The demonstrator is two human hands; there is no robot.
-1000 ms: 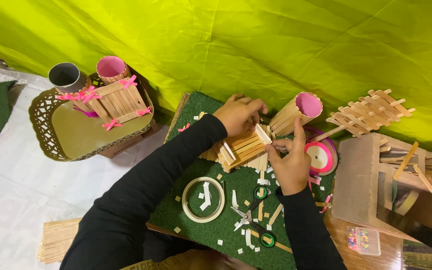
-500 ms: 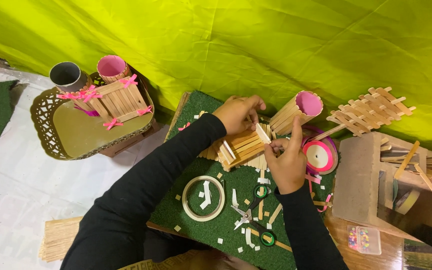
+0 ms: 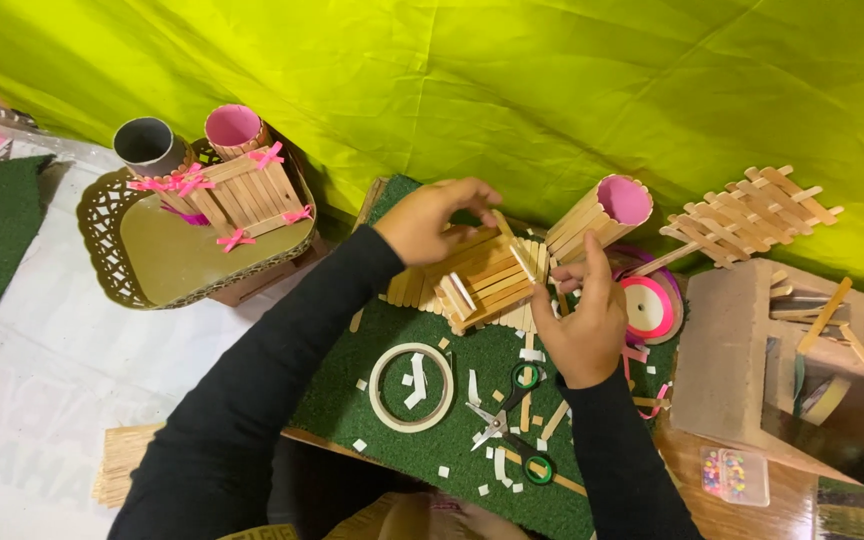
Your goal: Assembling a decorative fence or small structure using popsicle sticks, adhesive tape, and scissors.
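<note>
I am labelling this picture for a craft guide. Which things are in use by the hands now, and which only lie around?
In use:
- left hand and right hand
- wooden stick box
- green mat

Lying about:
- scissors
- tape ring
- pink ribbon spool
- stick tube
- lattice panel
- gold tray
</note>
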